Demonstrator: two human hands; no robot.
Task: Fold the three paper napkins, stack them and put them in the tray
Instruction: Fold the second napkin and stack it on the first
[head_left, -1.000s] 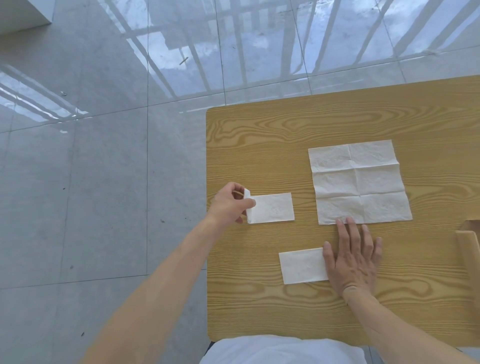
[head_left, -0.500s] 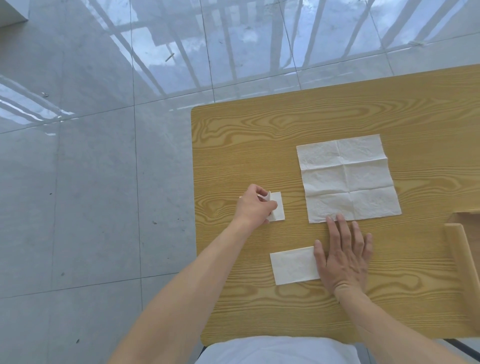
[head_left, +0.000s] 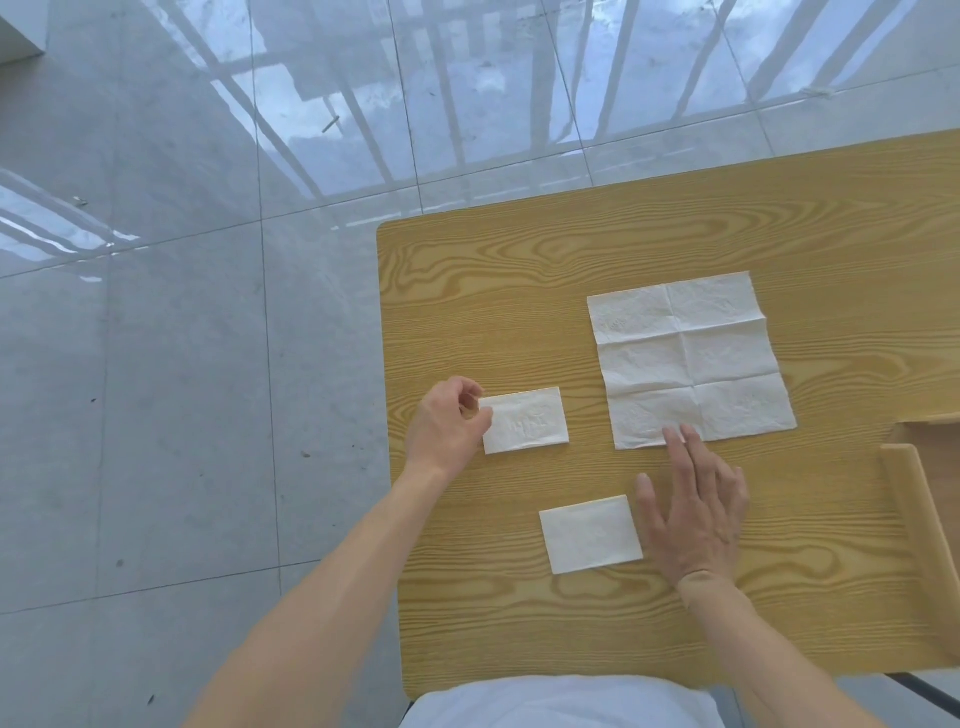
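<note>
left hand (head_left: 449, 428) pinches the nine o'clock edge of a folded napkin (head_left: 525, 421) lying on the wooden table (head_left: 519, 291). right hand (head_left: 693, 512) is flat and spread, holding nothing, fingertips on the six o'clock edge of the unfolded napkin (head_left: 685, 358). a second folded napkin (head_left: 589, 534) sits just beside it at nine o'clock. tray (head_left: 914, 499) at three o'clock.

Three white paper napkins lie flat, placed here by the wooden tray (head_left: 917, 499). The unfolded napkin (head_left: 685, 358), a creased square, sits just left of the tray's far corner. A folded napkin (head_left: 591, 534), a small rectangle, lies further left and nearer. The second folded napkin (head_left: 524, 420) lies farthest left.
</note>
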